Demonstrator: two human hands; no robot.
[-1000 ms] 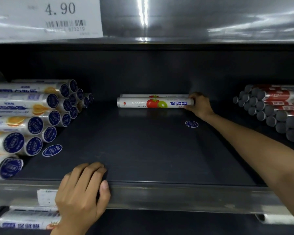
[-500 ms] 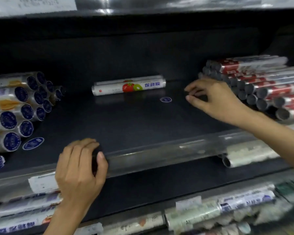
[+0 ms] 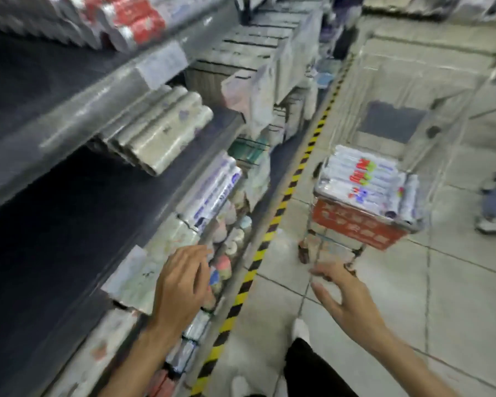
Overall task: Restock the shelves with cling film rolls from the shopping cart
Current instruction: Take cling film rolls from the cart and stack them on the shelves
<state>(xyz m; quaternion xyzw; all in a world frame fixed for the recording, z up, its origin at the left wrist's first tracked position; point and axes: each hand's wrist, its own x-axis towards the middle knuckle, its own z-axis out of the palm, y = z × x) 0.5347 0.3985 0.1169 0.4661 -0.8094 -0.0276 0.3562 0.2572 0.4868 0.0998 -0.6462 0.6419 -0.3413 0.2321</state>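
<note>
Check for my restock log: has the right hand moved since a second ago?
Yes. The right hand has left the dark shelf and now hangs over the floor, toward the shopping cart.

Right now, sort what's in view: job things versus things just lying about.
Job: cling film rolls in the shopping cart; dark shelf; left hand and right hand, both holding nothing.
Lying about: red-labelled rolls; silvery rolls; striped floor tape.

left grip (image 3: 184, 285): loose, empty, near shelves (image 3: 98, 93) | right grip (image 3: 345, 296): spread, empty, before shopping cart (image 3: 355, 227) | cling film rolls (image 3: 364, 179): stacked in cart
</note>
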